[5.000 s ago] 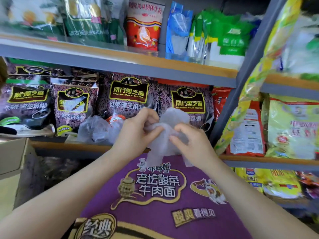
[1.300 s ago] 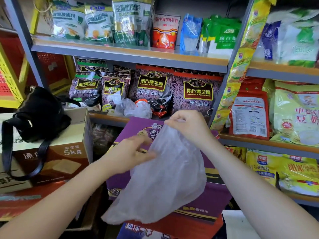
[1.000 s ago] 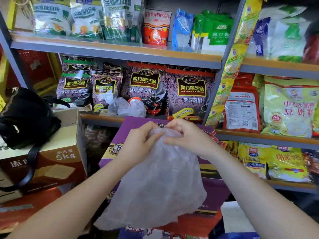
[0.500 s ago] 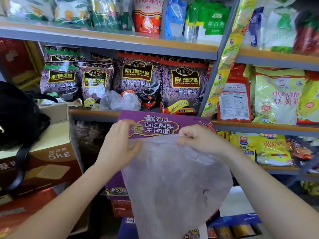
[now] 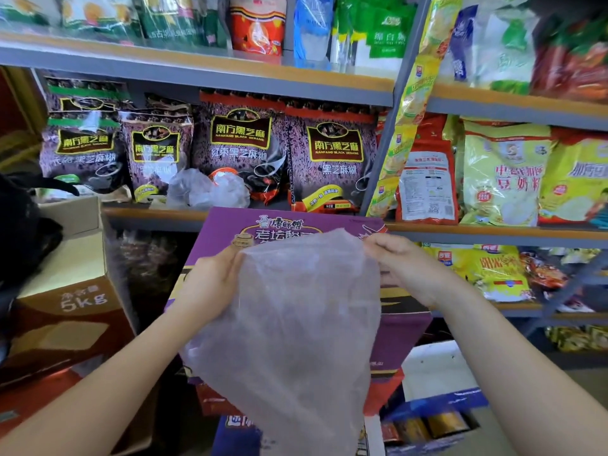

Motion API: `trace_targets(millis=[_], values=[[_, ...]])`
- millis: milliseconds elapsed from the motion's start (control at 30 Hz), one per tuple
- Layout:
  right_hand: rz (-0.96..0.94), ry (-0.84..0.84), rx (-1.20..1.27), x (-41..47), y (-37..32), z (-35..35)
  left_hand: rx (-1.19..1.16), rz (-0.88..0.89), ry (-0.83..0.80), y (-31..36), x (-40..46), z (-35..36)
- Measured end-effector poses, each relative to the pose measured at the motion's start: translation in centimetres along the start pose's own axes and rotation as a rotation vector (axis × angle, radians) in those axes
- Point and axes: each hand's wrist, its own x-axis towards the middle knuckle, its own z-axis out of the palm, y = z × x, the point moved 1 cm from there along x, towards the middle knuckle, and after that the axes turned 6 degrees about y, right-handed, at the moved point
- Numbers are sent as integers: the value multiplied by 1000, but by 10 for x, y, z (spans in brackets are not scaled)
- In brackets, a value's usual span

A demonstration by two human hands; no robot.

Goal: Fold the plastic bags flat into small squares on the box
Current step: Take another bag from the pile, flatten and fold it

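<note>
A translucent white plastic bag hangs spread out in front of me, over the purple noodle box. My left hand grips the bag's upper left edge. At the upper right corner my right hand pinches it. The bag's lower end droops past the box's front edge. A heap of crumpled clear bags lies on the shelf behind the box.
Dark sesame-paste packets fill the shelf behind. A brown 5 kg carton with a black bag on it stands at the left. Yellow and red packets crowd the right shelves. Boxes sit below the purple one.
The bag went from crumpled between my hands to opened out and hanging. In the last second my hands moved apart along its top edge, stretching it wide.
</note>
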Motion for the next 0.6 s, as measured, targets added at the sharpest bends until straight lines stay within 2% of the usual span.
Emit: trace_targets(millis=[133, 200, 267, 333, 367, 433, 500, 567, 600], values=[[-58, 224, 46, 5, 0, 19, -198, 23, 0, 29, -2, 4], [4, 299, 289, 7, -8, 22, -215, 54, -53, 43, -2, 6], [108, 271, 578, 9, -13, 19, -139, 99, -109, 48, -5, 11], [154, 265, 717, 12, -13, 12, -83, 98, -161, 40, -8, 15], [161, 317, 724, 16, -11, 7, -84, 83, -201, 33, -9, 16], [180, 431, 620, 22, -2, -2, -126, 45, -276, 20, -12, 17], [214, 505, 452, 28, 10, -13, -205, -54, -251, 14, -12, 14], [120, 532, 197, 34, 23, -24, -296, -193, -175, 14, -9, 7], [30, 528, -31, 36, 27, -29, -342, -258, -151, 15, -7, 4]])
